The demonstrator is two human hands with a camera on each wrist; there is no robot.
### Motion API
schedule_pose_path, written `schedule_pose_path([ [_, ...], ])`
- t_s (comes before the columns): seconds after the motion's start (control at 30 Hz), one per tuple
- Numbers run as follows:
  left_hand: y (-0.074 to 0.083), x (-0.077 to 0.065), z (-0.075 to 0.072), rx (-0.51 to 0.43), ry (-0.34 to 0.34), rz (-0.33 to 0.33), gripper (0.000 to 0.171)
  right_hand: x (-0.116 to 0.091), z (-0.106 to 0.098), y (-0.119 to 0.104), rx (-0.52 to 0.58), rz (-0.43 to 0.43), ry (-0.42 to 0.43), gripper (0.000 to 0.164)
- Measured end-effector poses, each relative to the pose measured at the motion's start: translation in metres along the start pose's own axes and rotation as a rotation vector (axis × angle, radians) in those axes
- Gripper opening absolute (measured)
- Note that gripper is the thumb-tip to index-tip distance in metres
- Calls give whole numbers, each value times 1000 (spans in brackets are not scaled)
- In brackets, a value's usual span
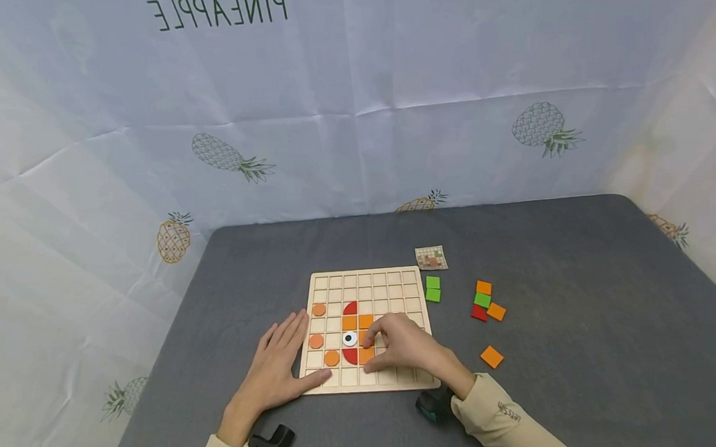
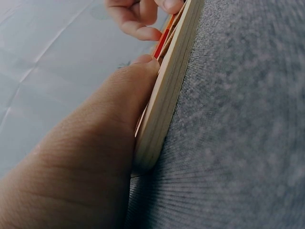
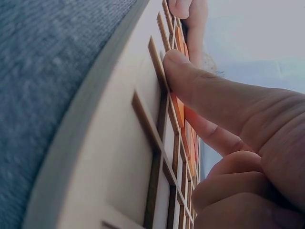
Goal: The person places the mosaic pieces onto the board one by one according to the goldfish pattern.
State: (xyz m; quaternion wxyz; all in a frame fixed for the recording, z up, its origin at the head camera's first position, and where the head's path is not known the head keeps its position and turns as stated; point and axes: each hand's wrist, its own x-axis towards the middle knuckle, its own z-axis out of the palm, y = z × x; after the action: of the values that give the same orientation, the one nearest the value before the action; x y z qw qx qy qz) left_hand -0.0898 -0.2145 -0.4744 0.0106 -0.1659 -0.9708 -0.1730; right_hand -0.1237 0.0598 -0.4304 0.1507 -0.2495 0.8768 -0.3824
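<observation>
A wooden grid board (image 1: 409,379) lies on the table. My left hand (image 1: 274,368) rests along its left side, fingers straight and thumb on the near-left corner. Over the board's middle, my right hand (image 1: 404,341) has its thumb and index finger at opposite sides of an orange square tile (image 1: 366,356), which lies in a cell. Left of that tile is a red quarter-round tile (image 1: 350,356); above this sits a white round eye piece (image 1: 349,338). More orange squares, another red quarter-round (image 1: 351,308) and several orange discs (image 1: 331,357) occupy other cells.
Two green tiles (image 1: 433,289) lie just right of the board, below a small pattern card (image 1: 432,258). Farther right are a cluster of orange, green and red tiles (image 1: 482,300) and a single orange tile (image 1: 492,357). A pineapple-print cloth (image 1: 354,161) hangs behind the grey table (image 1: 589,318).
</observation>
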Motion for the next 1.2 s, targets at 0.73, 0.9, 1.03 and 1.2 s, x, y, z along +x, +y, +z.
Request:
schedule_pose_path([
  [0.73,-2,-2,1,-3,10,1,107,-3,-30,6,-22,33,46,24],
  [0.9,-2,-2,1,-6,14,9,107,-9,-57,16,-20,62,110,29],
  [1.03,-3,-1,1,-11,10,7,107,-18,-82,26,-9,76,206,32],
  [1.2,-3,-1,2,-16,6,4,107,-35,-117,44,-8,166,302,36],
])
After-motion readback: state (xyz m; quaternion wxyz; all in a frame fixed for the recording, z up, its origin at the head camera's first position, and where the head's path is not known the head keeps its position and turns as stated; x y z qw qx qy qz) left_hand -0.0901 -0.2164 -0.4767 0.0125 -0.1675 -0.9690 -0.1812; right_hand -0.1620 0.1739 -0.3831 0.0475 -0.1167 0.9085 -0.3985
